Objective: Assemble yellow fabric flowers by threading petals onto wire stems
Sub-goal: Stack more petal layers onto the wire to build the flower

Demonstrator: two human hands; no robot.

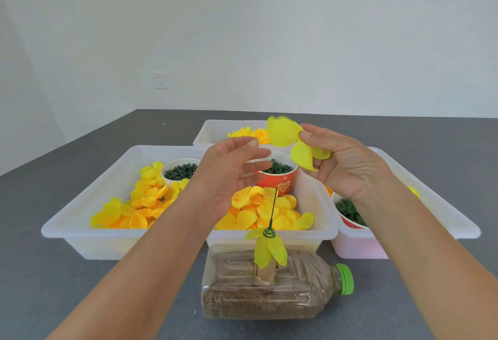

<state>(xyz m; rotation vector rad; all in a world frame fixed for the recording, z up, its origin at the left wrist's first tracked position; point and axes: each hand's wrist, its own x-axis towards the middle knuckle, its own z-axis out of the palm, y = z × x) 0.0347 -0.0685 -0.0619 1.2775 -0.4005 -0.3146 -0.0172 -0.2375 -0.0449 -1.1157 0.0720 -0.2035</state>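
Holding a yellow petal piece (293,140) up over the trays, with the other hand empty beside it.

Left hand (229,175) hovers with fingers loosely straight, gripping nothing; the right hand (342,161) pinches the multi-lobed petal piece between thumb and fingers, lobes fanning left of the grip. Nearer, a green wire stem (272,211) stands upright from a sand-filled bottle (269,285), already carrying yellow petals (269,250), below and between both hands.

Yellow petal piece (293,142) held aloft; green wire stem (272,211) upright.
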